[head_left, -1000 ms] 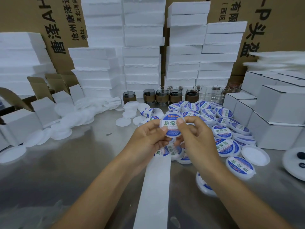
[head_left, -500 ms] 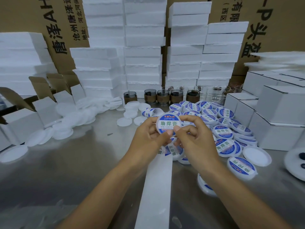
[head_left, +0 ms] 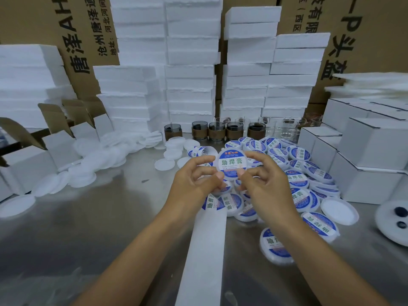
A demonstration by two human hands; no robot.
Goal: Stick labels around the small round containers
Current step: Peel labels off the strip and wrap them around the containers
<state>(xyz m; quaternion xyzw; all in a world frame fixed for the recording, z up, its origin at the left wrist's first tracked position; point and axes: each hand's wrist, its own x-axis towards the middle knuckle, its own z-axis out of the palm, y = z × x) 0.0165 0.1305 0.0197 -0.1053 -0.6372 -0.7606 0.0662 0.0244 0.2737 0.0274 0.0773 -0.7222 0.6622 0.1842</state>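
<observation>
Behind a dull steel table (head_left: 88,228) rise rough white foam slabs (head_left: 189,69); along the table runs a smooth paper strip (head_left: 205,250), and above glossy labelled tubs (head_left: 300,180) both hands, left (head_left: 194,186) and right (head_left: 265,184), pinch a round tub (head_left: 231,164) upright

Five brown-banded jars (head_left: 216,131) are standing in a row at centre frame; two hands are holding one labelled container (head_left: 232,164); two dark pellets (head_left: 400,212) are lying at right.
</observation>
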